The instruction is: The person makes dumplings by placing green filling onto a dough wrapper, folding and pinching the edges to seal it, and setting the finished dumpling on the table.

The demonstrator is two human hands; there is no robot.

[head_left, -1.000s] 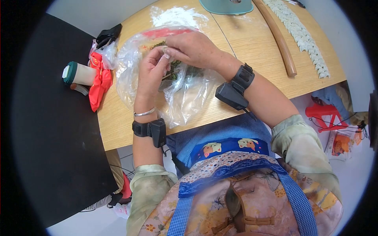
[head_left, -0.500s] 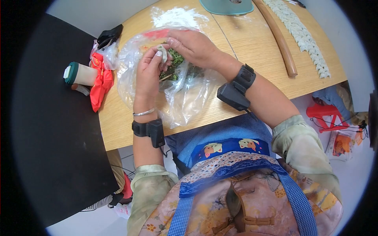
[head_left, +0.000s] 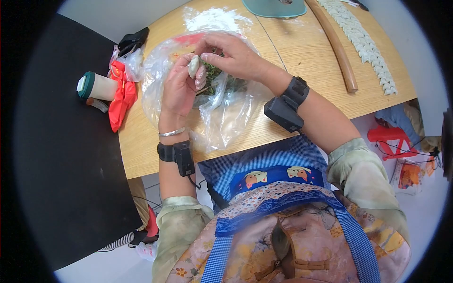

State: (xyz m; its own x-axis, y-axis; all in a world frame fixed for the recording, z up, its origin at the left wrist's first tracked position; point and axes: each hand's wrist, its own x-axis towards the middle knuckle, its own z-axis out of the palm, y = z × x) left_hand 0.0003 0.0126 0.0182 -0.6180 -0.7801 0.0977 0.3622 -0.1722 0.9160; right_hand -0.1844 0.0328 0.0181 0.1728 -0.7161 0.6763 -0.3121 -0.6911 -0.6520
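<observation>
Pale dough piece: above plastic bag, upright in left hand. Left grip pinches it between thumb and fingers, probably to keep it steady for the right. Right hand: fingers curled, thumb just beside piece; can't tell if its grip pinches anything. Leafy greens lie in bag, likely to keep them together. Counter: white powder beyond bag, wooden rod right of bag.

Wood tbl w/ bag, flour.
</observation>
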